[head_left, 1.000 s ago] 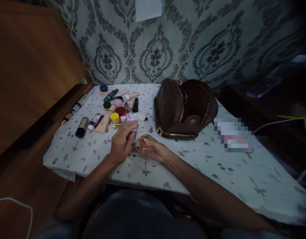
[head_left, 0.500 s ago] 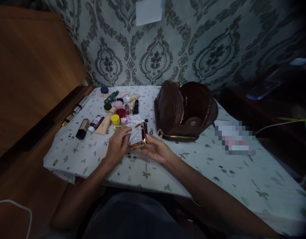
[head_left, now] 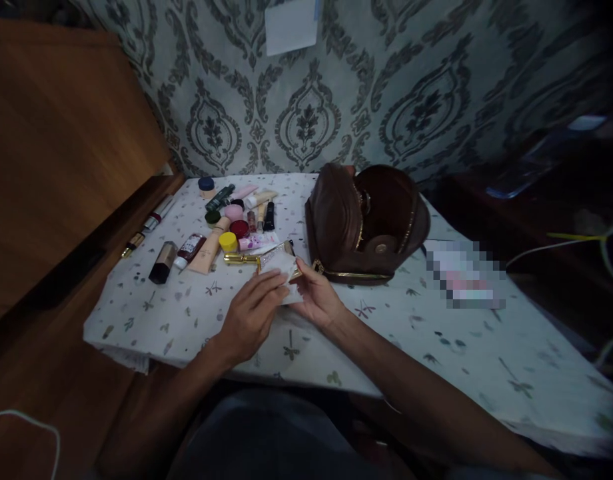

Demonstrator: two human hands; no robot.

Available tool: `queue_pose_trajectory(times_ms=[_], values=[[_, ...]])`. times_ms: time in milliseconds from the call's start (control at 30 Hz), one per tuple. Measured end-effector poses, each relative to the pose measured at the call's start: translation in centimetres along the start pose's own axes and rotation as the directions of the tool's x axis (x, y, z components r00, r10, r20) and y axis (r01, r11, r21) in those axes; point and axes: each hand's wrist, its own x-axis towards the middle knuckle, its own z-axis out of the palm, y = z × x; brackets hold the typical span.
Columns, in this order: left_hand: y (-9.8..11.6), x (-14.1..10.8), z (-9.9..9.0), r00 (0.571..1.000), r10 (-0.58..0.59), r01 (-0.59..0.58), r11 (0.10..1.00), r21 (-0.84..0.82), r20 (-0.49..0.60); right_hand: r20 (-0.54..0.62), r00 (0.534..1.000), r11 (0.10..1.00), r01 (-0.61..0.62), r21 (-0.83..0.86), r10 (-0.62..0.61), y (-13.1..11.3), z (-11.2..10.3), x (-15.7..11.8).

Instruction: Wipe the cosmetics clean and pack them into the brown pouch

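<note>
Two bare hands meet over one cloth-covered table (head_left: pixel 396 313): the left hand (head_left: pixel 254 310) has its fingers bent over one white tissue (head_left: pixel 281 265), pressing it against one glittery case (head_left: pixel 277 251), and the right hand (head_left: pixel 316 297) grips that case from its side, thumb on top. The case sits between the two hands, partly covered by the tissue; whether it touches the cloth I cannot tell. Just beyond the left fingers lies one gold stick (head_left: pixel 240 259). Past that, beyond the left hand, are five jars: one yellow-lidded jar (head_left: pixel 228 242), one red jar (head_left: pixel 239 229), one pink jar (head_left: pixel 233 212), one green-lidded jar (head_left: pixel 212 217) and, farthest off, one blue-lidded jar (head_left: pixel 206 187). Among them lie one peach tube (head_left: pixel 210 248), one white-and-pink tube (head_left: pixel 256 241), one black tube (head_left: pixel 269 217), one cream tube (head_left: pixel 261 199) and one dark green tube (head_left: pixel 220 197); a few smaller pieces overlap too closely to count. Two bottles lie to the left of this group, farther out from the left hand: one dark red bottle (head_left: pixel 190 249) with a white cap and one black-capped bottle (head_left: pixel 163 262). Beyond the right hand and slightly to its right stands one brown bag (head_left: pixel 336 220), unzipped and gaping.
</note>
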Motion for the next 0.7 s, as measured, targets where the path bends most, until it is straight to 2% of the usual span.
queue_pose_trajectory(times_ms=[167, 300, 500, 633, 700], values=[[-1.2, -0.9, -0.3, 0.991, -0.096, 0.098, 0.995, 0.015, -0.092, 0.012, 1.0, 1.0, -0.014, -0.013, 0.014, -0.2, 0.2, -0.1], [-1.8, -0.6, -0.7, 0.975, -0.205, 0.201, 0.978, -0.05, -0.089, 0.0, 0.999, 0.999, -0.045, -0.017, 0.045, -0.1, 0.1, -0.1], [-2.6, -0.1, -0.3, 0.916, -0.38, 0.365, 0.922, -0.126, -0.13, 0.001, 0.998, 0.998, -0.06, -0.012, 0.06, 0.1, 0.0, -0.1], [-2.4, 0.0, 0.1, 0.894, -0.426, 0.413, 0.903, -0.116, -0.14, -0.045, 0.998, 0.995, -0.047, 0.085, 0.051, 0.2, 0.3, 0.0], [-2.1, -0.1, 0.3, 0.867, -0.481, 0.47, 0.876, -0.11, -0.127, -0.06, 0.997, 0.993, -0.03, 0.116, 0.037, 0.1, 0.5, 0.1]])
